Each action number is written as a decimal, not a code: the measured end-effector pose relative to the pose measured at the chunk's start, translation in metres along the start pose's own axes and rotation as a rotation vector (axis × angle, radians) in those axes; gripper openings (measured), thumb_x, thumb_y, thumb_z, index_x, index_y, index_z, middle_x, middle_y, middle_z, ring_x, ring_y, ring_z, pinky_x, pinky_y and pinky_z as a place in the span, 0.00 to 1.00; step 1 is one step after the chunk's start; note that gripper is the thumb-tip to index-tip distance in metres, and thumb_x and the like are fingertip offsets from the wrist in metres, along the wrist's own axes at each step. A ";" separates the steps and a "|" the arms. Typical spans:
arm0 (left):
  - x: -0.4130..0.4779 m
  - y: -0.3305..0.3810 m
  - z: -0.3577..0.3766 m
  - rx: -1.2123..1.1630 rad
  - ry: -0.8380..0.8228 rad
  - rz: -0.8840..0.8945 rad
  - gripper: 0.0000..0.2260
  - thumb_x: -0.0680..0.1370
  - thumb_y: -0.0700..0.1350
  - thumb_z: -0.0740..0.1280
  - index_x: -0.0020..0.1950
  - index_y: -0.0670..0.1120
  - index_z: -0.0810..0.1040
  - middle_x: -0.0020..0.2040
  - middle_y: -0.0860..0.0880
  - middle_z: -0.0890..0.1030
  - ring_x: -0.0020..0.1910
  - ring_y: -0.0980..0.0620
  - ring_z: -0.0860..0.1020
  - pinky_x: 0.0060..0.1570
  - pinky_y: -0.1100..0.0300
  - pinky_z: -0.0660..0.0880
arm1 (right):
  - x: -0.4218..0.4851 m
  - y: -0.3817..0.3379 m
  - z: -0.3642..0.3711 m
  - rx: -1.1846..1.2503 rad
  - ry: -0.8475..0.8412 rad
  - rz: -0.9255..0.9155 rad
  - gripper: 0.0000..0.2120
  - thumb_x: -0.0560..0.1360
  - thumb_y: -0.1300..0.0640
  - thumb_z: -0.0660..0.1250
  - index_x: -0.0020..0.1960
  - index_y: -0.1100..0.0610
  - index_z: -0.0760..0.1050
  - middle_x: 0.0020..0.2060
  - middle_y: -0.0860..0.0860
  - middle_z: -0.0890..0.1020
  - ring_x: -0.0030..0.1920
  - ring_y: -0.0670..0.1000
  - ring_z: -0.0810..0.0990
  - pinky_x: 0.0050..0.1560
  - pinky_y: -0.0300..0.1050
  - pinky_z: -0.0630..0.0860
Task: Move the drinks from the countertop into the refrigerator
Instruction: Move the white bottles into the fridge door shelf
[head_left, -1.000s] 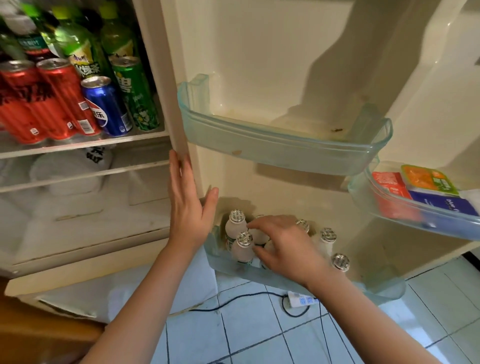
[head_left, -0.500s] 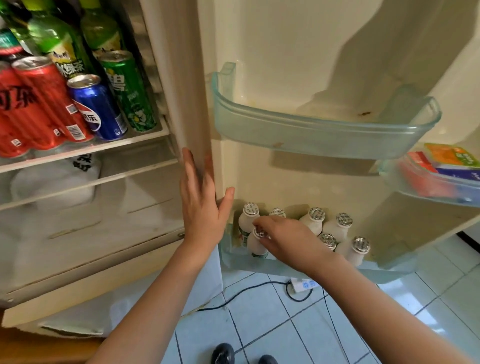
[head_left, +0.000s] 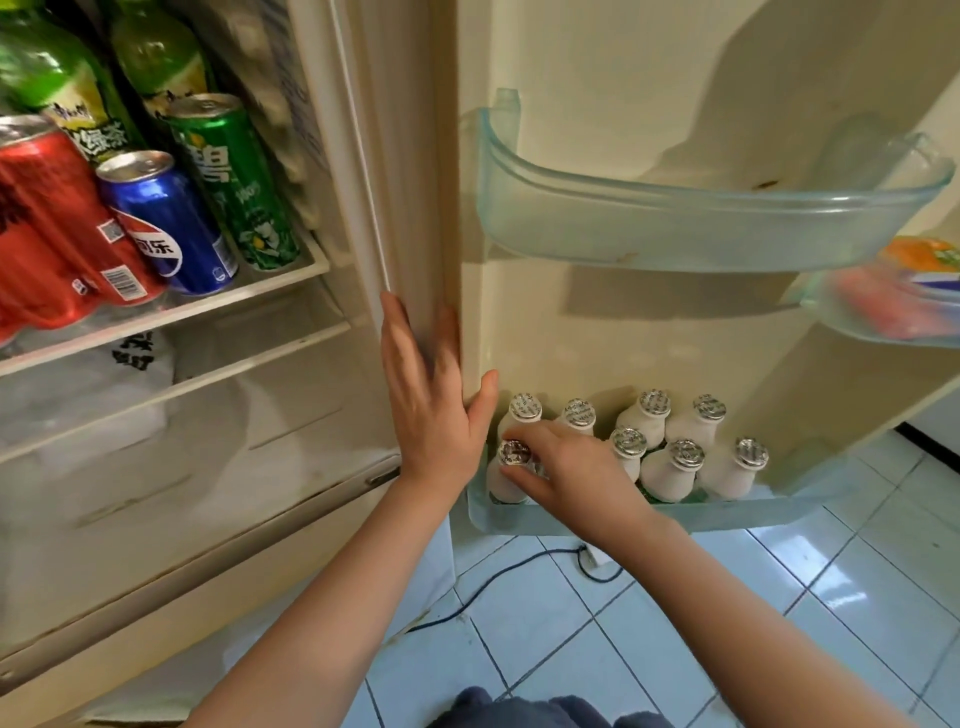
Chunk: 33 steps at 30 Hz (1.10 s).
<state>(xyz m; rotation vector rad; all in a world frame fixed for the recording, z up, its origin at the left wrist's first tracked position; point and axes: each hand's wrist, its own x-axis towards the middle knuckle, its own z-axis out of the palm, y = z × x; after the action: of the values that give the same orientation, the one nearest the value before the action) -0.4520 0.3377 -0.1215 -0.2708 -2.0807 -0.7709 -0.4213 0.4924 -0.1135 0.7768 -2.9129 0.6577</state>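
white bottle (head_left: 502, 486) under right hand (head_left: 576, 473)

Small white foil-capped bottles (head_left: 670, 470) held in lowest clear plastic door bin (head_left: 753, 512), right. Aluminium cans (head_left: 166, 223) set on white fridge shelf (head_left: 291, 280), left; green plastic bottles (head_left: 156, 57) behind.

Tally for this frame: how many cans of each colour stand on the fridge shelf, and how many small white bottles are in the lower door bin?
Red cans: 2 in view
Blue can: 1
Green can: 1
Small white bottles: 8 showing, one gripped by the right hand, which may hide more
Total: 12
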 end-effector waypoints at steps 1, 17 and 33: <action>0.000 -0.001 0.001 -0.002 0.008 0.006 0.22 0.81 0.52 0.56 0.69 0.40 0.60 0.70 0.28 0.50 0.72 0.33 0.54 0.68 0.38 0.61 | 0.001 -0.001 0.000 0.007 0.001 0.000 0.16 0.76 0.49 0.64 0.63 0.52 0.73 0.55 0.49 0.79 0.53 0.51 0.77 0.44 0.41 0.67; -0.001 -0.012 0.010 0.003 0.076 0.033 0.24 0.79 0.51 0.59 0.72 0.45 0.57 0.71 0.30 0.51 0.74 0.39 0.52 0.71 0.44 0.56 | 0.004 0.002 -0.011 0.116 -0.046 0.038 0.22 0.75 0.47 0.66 0.66 0.52 0.71 0.54 0.47 0.79 0.50 0.47 0.79 0.52 0.45 0.75; -0.001 -0.011 0.011 -0.006 0.063 0.018 0.24 0.80 0.51 0.58 0.72 0.43 0.58 0.71 0.30 0.51 0.74 0.39 0.53 0.71 0.44 0.57 | 0.050 0.022 -0.013 -0.267 -0.045 0.013 0.19 0.75 0.45 0.63 0.63 0.51 0.71 0.50 0.50 0.82 0.53 0.54 0.77 0.46 0.45 0.66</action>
<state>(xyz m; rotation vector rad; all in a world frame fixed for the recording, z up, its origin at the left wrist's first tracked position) -0.4638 0.3358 -0.1317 -0.2652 -2.0147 -0.7651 -0.4766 0.4918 -0.1026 0.7485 -2.9609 0.2457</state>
